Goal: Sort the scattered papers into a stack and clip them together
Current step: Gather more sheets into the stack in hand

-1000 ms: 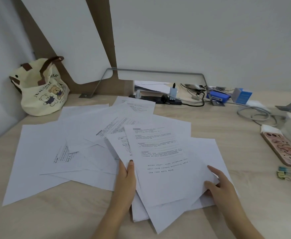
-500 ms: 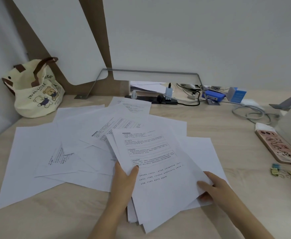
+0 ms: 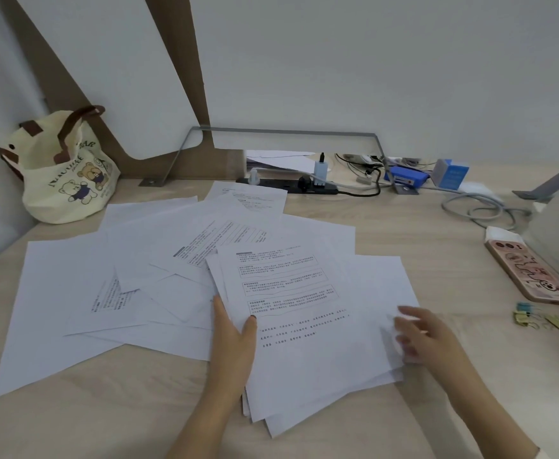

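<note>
A stack of papers (image 3: 311,342), near centre on the desk (image 3: 437,246), is being pinched at its left edge by the left hand (image 3: 235,339), steadied for squaring; the right hand (image 3: 427,336) is being held with a wide grip.

White printed sheets (image 3: 72,293), overlapping in a loose fan, flat on counter (image 3: 420,233) at left and centre. Partly gathered stack (image 3: 311,352), edges uneven, top sheet text-side up, skewed, at front centre; left edge pinched by left hand (image 3: 235,346). Small yellow and blue clips (image 3: 533,318) loose at far right, well apart from stack.
</note>
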Demonstrator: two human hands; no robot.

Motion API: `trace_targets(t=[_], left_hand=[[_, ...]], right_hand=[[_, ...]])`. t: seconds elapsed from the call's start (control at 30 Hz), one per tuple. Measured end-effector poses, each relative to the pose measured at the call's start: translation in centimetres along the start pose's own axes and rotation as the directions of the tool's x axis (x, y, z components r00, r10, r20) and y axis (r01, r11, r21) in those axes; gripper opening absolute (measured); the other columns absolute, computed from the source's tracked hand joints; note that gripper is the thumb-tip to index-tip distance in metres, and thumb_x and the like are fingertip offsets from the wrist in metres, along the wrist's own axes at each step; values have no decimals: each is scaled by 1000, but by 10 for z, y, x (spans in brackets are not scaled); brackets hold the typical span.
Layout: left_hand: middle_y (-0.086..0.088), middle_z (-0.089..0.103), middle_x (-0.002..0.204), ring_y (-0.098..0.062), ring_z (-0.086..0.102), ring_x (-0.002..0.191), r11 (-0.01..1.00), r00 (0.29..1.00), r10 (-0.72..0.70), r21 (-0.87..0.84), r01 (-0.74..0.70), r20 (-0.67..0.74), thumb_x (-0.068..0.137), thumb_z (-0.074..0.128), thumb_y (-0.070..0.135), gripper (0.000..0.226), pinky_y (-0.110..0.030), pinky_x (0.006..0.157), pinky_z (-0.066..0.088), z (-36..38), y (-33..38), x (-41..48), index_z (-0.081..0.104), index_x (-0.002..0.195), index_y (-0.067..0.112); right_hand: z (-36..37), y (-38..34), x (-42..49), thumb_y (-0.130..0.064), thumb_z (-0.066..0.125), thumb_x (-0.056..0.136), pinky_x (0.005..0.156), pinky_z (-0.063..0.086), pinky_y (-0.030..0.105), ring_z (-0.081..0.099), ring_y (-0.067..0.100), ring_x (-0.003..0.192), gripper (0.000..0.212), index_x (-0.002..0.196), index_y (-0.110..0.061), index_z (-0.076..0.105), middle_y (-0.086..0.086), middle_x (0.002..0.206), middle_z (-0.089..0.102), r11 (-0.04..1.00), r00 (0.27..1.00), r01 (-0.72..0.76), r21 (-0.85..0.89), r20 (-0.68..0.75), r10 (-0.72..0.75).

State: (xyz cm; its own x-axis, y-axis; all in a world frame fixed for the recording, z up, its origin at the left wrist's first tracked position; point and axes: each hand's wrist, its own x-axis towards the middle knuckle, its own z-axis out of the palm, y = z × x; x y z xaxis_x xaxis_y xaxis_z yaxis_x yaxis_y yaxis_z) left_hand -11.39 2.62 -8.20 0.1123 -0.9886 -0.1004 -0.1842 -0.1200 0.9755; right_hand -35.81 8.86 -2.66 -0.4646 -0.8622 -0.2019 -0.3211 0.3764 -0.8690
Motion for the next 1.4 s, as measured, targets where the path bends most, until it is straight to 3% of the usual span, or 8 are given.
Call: trace_targets(t=[0.2,0.4,0.5,0.6,0.7,0.9,1.23,1.4], left_hand=[[6,46,140,-16,45,128,999,999,29,25,-29,19,90,51,18,58,-47,107,40,1,-1,1,28,141,32],[7,55,129,-15,54,116,998,998,50,26,-51,37,90,52,14,52,-42,100,45,1,4,-2,35,136,31],[9,55,130,-14,55,115,999,998,31,24,-32,50,90,53,16,55,-41,100,46,0,4,-2,33,138,32],[8,54,132,-15,54,117,1000,998,10,22,-12,61,90,54,19,58,-44,101,45,0,3,-1,30,140,32],[9,57,125,-13,57,110,1000,997,1,21,-3,80,91,53,17,51,-36,94,47,0,2,-2,35,136,31],[7,55,127,-17,54,115,998,998,33,52,-36,53,93,47,14,49,-38,97,45,-1,5,-4,34,139,27],[10,49,124,-13,49,115,1000,994,26,7,-27,110,95,40,6,52,-28,94,38,-7,12,-8,29,141,29],[5,55,119,-16,55,109,993,992,-12,-118,27,123,94,41,1,49,-30,93,43,-11,19,-13,36,135,28]], right_hand=[[-27,3,18,-9,54,88,101,36,42,48,32,118,46,134,-12,46,16,131,51,975,981,-162,155,-77,175],[-33,6,23,-1,50,88,76,45,37,51,26,78,43,131,-1,45,13,85,55,927,969,-223,302,-37,245],[-29,7,22,-1,50,89,72,49,38,61,30,84,26,115,0,56,13,93,65,931,972,-231,284,27,233],[-20,11,19,-2,49,90,84,50,44,64,34,90,21,103,2,65,16,97,69,975,989,-145,166,31,142],[-12,12,17,0,44,91,66,45,31,59,21,74,20,88,-7,63,4,81,66,990,999,-28,138,-34,33],[-13,19,21,-9,41,94,75,44,36,59,30,89,22,95,-13,63,10,91,66,984,960,138,112,-261,-105],[-47,-26,-5,-16,39,98,72,39,17,52,12,86,23,108,-12,59,2,97,58,846,705,514,139,-631,-324],[-35,-39,-30,-13,43,96,62,37,7,50,-10,69,12,94,-16,54,-7,76,56,736,641,676,20,-508,-575]])
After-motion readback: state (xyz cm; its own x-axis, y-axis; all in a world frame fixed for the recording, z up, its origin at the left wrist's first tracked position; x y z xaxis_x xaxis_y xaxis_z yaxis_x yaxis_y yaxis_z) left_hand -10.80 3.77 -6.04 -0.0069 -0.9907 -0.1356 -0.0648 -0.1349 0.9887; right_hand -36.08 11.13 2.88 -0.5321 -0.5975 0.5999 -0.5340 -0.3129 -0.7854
